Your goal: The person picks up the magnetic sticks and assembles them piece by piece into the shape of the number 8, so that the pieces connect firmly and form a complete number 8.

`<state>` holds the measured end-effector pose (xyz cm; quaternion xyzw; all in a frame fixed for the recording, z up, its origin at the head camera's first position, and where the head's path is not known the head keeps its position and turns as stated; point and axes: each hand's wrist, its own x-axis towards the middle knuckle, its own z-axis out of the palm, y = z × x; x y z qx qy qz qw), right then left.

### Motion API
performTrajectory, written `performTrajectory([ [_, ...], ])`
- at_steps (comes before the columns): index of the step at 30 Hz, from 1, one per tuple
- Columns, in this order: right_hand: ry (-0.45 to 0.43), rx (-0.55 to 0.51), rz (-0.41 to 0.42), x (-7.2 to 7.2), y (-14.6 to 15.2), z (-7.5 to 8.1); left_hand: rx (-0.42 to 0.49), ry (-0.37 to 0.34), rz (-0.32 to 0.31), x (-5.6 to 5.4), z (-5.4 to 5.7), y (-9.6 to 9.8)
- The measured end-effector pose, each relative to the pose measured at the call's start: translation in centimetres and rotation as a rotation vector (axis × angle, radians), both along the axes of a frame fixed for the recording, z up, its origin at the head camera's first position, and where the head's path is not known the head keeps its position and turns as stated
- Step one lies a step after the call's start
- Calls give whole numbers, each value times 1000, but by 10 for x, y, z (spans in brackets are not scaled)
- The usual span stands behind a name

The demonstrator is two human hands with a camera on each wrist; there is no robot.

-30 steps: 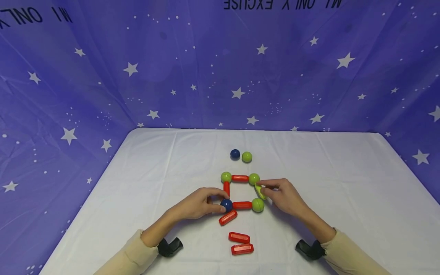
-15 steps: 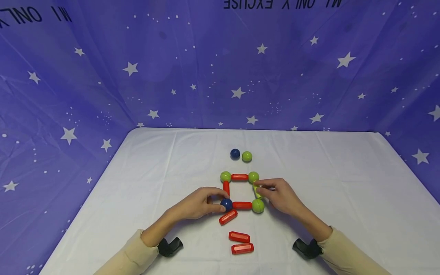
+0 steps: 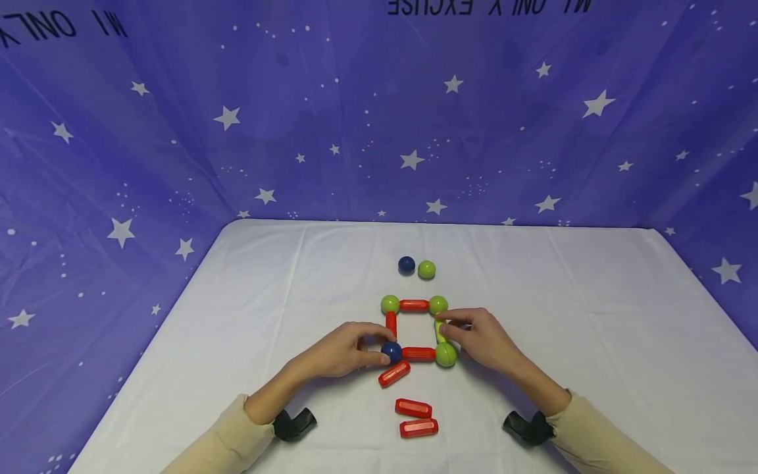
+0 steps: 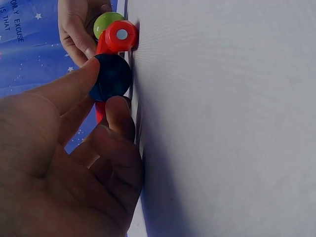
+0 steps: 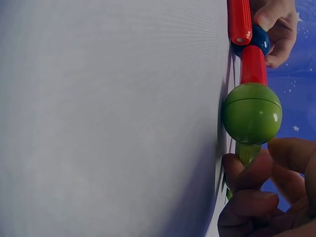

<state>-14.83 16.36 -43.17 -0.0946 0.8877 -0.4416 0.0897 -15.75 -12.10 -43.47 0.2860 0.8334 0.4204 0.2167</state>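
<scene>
A square of rods and balls lies flat on the white table. Its near-left corner is a blue ball (image 3: 391,352), which my left hand (image 3: 349,350) pinches between thumb and finger. A yellow-green rod (image 3: 439,331) forms the right side, and my right hand (image 3: 485,337) pinches it. That rod meets the near-right green ball (image 5: 252,114) and reaches to the far-right green ball (image 3: 438,304), where fingers partly cover the joint. Red rods make the near side (image 3: 418,354), far side (image 3: 414,305) and left side (image 3: 391,324). Another green ball (image 3: 390,303) sits at the far-left corner.
A loose red rod (image 3: 394,374) lies against or close to the blue corner ball. Two more red rods (image 3: 413,408) lie nearer the front. Beyond the square are a spare blue ball (image 3: 406,265) and a green ball (image 3: 426,269). A starry purple cloth (image 3: 379,118) hangs behind.
My right hand has moved slightly left, bringing the yellow-green rod from a slant outside the square into line between the two right-hand green balls. My left hand stays on the blue ball.
</scene>
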Motion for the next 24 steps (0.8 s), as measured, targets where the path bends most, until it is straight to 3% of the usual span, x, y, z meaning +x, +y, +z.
performTrajectory([
  [24, -28, 17, 37, 6, 12, 10, 10, -3, 10, 0, 1, -1],
])
